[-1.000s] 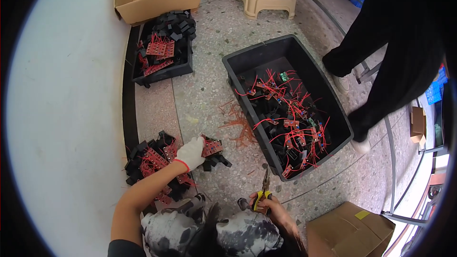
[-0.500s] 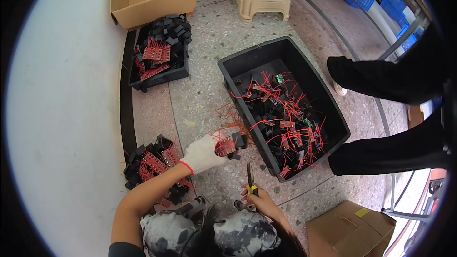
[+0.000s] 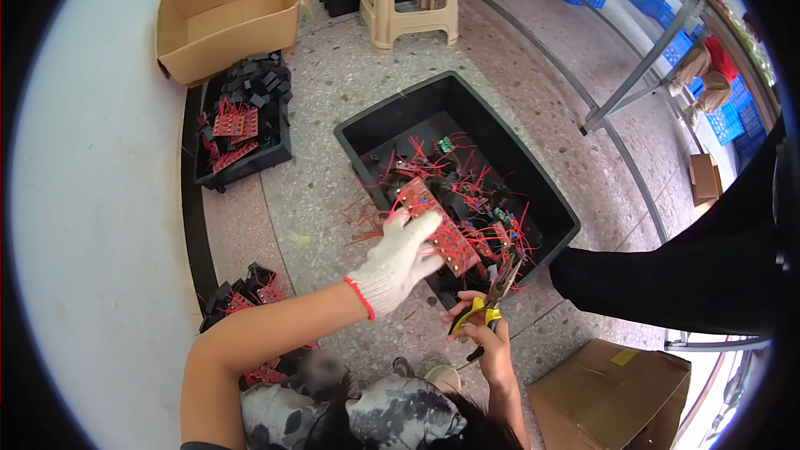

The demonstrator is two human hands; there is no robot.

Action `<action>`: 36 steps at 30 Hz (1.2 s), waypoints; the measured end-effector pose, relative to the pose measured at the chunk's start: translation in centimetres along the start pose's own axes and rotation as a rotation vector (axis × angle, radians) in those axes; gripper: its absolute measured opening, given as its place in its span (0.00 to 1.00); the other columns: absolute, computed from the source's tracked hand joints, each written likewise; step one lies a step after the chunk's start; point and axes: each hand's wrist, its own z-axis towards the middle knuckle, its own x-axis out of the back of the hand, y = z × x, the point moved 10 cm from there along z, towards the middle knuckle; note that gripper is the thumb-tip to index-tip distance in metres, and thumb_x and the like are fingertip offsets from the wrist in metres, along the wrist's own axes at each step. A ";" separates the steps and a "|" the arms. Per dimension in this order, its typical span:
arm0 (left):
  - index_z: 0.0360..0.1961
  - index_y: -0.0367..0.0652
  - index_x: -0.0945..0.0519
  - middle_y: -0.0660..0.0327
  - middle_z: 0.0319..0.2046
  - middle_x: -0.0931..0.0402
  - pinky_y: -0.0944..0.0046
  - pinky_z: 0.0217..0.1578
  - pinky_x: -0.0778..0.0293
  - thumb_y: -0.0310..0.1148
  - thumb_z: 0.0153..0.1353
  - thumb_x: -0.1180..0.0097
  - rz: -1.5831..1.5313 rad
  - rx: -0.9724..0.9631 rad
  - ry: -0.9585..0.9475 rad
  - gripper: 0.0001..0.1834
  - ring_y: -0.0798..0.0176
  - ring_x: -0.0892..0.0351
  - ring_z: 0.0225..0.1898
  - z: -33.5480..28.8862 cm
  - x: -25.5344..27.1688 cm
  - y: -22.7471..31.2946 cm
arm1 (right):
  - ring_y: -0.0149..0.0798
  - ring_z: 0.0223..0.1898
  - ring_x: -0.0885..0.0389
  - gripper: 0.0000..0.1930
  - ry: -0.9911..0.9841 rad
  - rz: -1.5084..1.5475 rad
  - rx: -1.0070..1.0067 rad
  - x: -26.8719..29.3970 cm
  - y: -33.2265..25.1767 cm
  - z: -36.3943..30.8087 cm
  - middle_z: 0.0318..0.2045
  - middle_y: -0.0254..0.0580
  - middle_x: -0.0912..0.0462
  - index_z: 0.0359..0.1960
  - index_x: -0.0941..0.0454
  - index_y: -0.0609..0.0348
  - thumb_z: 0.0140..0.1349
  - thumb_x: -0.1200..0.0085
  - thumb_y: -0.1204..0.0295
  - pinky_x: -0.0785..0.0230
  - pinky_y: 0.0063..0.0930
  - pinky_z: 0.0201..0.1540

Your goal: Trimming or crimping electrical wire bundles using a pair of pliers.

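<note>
The person's left hand, in a white knitted glove with a red cuff, holds a long red circuit board by its near long side. The gloved fingers are slightly parted, bent over the board's edge and pressed on it; what lies underneath is hidden. The board slants over the near side of a large black rectangular plastic bin; whether it touches the contents cannot be told. The left forearm reaches up and rightward from a bent elbow, back of the hand facing up.

The bare right hand has its fingers curled around the spread handles of yellow-and-black pliers. Their metal nose points up and rightward, over the bin's near corner, just beside the board's lower end. This forearm rises nearly straight from the lower edge.

In the bin lie small boards with thin red wires and black parts. Orange-red wire scraps litter the terrazzo floor beside it. A pile of black blocks and red boards sits partly behind the left forearm; a smaller black bin holds similar pieces farther off.
</note>
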 end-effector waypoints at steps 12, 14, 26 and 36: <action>0.58 0.51 0.26 0.53 0.56 0.26 0.47 0.54 0.26 0.40 0.50 0.33 2.038 -1.054 -0.528 0.32 0.48 0.25 0.58 -3.2 -12.9 5.8 | 0.42 0.38 0.14 0.23 -0.106 0.013 -0.440 6.1 6.6 -2.4 0.39 0.49 0.16 0.56 0.26 0.70 0.60 0.51 0.71 0.19 0.28 0.30; 0.62 0.51 0.27 0.53 0.64 0.34 0.35 0.71 0.48 0.40 0.43 0.26 2.194 -1.220 -0.594 0.41 0.46 0.41 0.71 -0.4 -12.3 6.1 | 0.42 0.38 0.14 0.24 -0.234 0.091 -0.540 5.0 7.9 -1.9 0.39 0.49 0.17 0.56 0.27 0.71 0.61 0.50 0.69 0.20 0.26 0.30; 0.49 0.42 0.21 0.59 0.39 0.17 0.63 0.47 0.25 0.43 0.56 0.32 1.290 -0.749 -0.174 0.23 0.64 0.19 0.41 1.0 -10.7 16.3 | 0.49 0.36 0.19 0.26 -0.288 0.716 -1.031 5.3 9.4 12.3 0.37 0.62 0.23 0.54 0.34 0.87 0.56 0.52 0.78 0.18 0.20 0.25; 0.39 0.38 0.24 0.68 0.34 0.26 0.65 0.39 0.30 0.54 0.72 0.47 0.972 -0.305 -0.156 0.25 0.74 0.31 0.36 1.7 -6.0 11.4 | 0.46 0.38 0.19 0.24 -0.123 0.720 -0.579 10.4 2.3 16.9 0.37 0.56 0.24 0.54 0.32 0.82 0.55 0.54 0.80 0.19 0.15 0.25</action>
